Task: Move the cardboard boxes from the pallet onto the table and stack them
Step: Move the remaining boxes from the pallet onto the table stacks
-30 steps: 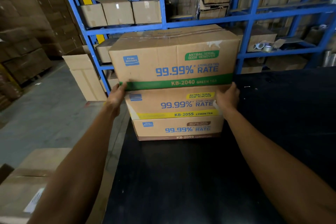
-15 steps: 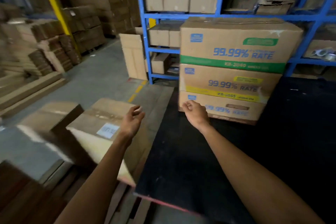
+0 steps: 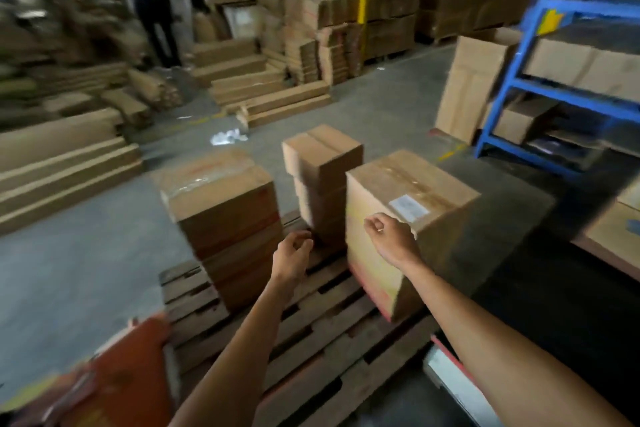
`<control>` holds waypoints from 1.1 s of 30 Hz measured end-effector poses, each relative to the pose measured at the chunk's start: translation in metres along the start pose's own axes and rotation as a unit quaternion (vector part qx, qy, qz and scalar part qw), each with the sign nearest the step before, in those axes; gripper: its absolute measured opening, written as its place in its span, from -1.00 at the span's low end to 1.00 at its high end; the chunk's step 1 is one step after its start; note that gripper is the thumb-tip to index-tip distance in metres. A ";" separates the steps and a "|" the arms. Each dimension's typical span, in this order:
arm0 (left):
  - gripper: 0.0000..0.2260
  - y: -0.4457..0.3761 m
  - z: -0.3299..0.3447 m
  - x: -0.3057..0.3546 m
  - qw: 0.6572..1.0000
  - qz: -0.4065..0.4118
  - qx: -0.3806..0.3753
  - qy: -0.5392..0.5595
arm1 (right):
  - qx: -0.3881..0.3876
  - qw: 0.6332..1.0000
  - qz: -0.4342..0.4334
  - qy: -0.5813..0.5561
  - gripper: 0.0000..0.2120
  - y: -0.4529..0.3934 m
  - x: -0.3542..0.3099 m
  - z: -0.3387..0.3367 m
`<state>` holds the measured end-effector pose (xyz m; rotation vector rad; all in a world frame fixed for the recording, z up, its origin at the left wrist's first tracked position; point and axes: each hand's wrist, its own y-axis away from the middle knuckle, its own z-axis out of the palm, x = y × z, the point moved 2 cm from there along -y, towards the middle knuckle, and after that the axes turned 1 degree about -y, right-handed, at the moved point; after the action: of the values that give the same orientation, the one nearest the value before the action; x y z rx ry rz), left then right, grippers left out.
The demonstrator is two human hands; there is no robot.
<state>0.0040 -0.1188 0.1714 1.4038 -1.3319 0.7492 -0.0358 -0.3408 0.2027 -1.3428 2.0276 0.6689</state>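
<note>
A wooden pallet (image 3: 311,333) lies on the floor below me with three stacks of brown cardboard boxes. A big box with a white label (image 3: 408,218) stands at its right, a narrow stack (image 3: 322,177) behind it, and a stack with red tape (image 3: 225,218) at the left. My right hand (image 3: 389,236) hovers in front of the labelled box, fingers loosely curled, holding nothing. My left hand (image 3: 294,253) hangs over the pallet between the stacks, also empty. The black table (image 3: 571,288) shows at the right edge.
A blue steel rack (image 3: 554,62) with boxes rises at the right, a flat carton (image 3: 471,87) leaning on it. Piles of flattened cardboard (image 3: 69,156) cover the floor at left and behind. People stand far back. An orange object (image 3: 121,374) lies at bottom left.
I have turned left from the stacked boxes on the table to the pallet. Both hands left the table stack and now reach toward the pallet boxes.
</note>
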 end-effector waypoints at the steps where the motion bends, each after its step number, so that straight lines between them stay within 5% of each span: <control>1: -0.79 -0.006 -0.015 -0.004 1.000 -0.009 0.013 0.009 | -0.013 1.000 -0.010 -0.001 -0.72 -0.008 -0.011 0.013; 14: -0.73 -0.108 -0.187 -0.029 0.976 -0.100 0.186 -0.045 | -0.222 0.974 -0.046 0.031 -0.53 -0.156 -0.127 0.141; 23: -0.45 -0.273 -0.271 -0.072 0.949 -0.190 0.236 -0.082 | -0.245 0.968 -0.006 0.054 -0.39 -0.301 -0.197 0.256; 33: -0.42 -0.377 -0.327 -0.149 0.923 -0.345 0.102 0.133 | -0.193 0.967 0.161 0.033 -0.08 -0.418 -0.188 0.356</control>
<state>0.4026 0.1882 0.0344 1.7207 -0.4890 0.5705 0.4845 -0.1255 0.0617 -1.2605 2.2750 1.2339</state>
